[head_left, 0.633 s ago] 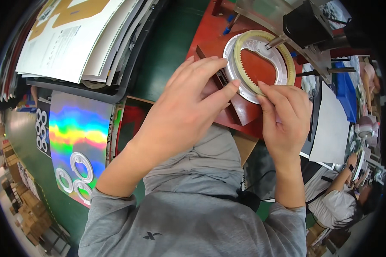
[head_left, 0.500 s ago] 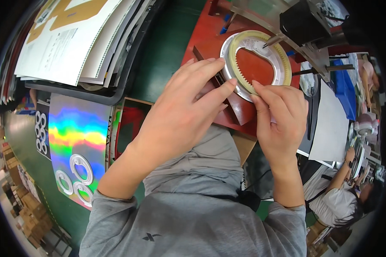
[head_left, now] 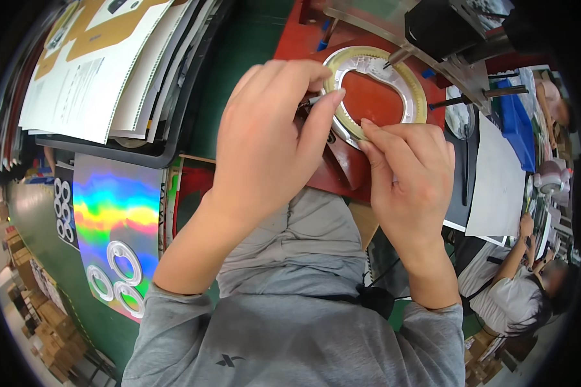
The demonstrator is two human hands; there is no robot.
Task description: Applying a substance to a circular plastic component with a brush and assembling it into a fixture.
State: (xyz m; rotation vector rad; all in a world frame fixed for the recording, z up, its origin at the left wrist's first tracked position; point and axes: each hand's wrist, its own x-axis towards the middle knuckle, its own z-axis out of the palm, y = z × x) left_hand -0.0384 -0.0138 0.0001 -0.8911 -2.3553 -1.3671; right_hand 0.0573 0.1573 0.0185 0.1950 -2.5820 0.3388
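— What sort of place is it?

— A workshop, seen from above. A green bench [head_left: 239,71] carries everything, and a red board [head_left: 368,97] lies on it at about one o'clock. Far off at four o'clock another person [head_left: 516,297] in a white top sits at a separate station.

— Any printed material around?

— At ten o'clock a dark tray [head_left: 174,138] holds a stack of flat cardboard sheets [head_left: 103,64], white and brown, fanned at the edges. Below it, at eight o'clock, lies a shiny rainbow sheet [head_left: 113,213] with three silver rings [head_left: 119,277] still in it near the lower end. A white sheet [head_left: 497,180] lies at three o'clock, with a blue bin [head_left: 513,122] just above it.

— And the thing being worked on?

— A flat ring [head_left: 394,71], silver with a yellowish toothed edge, lies on the red board at one o'clock, under the tip of a dark metal machine arm [head_left: 445,39].

— What are the hands doing?

— The left hand [head_left: 265,148] arches over the ring's left side; its fingers [head_left: 326,109] are drawn together, thumb tip pressed on the ring's rim, with a small dark metal piece [head_left: 310,103] showing between them. The right hand [head_left: 413,174] comes in from below, its fingers [head_left: 374,129] pinched close together on the ring's lower edge. Both hands touch the ring while it stays flat on the board.

— Sleeves?

— Grey, pushed up above both forearms.
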